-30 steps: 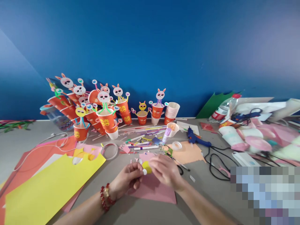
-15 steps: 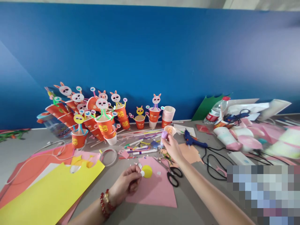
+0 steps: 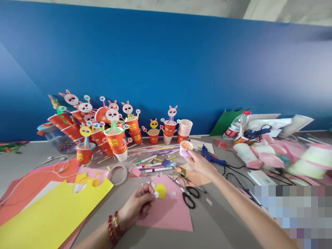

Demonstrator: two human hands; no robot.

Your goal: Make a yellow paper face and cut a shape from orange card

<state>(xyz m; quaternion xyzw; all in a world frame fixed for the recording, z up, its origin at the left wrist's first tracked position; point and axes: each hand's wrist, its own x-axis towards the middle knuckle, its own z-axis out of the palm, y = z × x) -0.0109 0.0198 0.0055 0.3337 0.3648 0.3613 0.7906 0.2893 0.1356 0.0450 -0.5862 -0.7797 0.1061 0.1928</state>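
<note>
My left hand (image 3: 138, 205) is closed in a pinch on a small yellow paper disc (image 3: 160, 191) with a white bit at its edge, above a pink paper sheet (image 3: 168, 211). My right hand (image 3: 198, 162) reaches forward and grips a purple-capped glue stick (image 3: 185, 153), just in front of a small white cup (image 3: 185, 145). Black-handled scissors (image 3: 188, 197) lie between the two hands.
Many red paper cups with bunny faces (image 3: 114, 133) stand at the back left beside a stack of cups (image 3: 184, 128). Markers and straws (image 3: 155, 162) lie scattered. A blue glue gun (image 3: 211, 157) with black cable is right of my hand. Yellow paper (image 3: 52, 214) lies left.
My right hand left the yellow disc, reached forward to the glue stick and took hold of it. The left hand stayed with the disc. The view tilted up.
</note>
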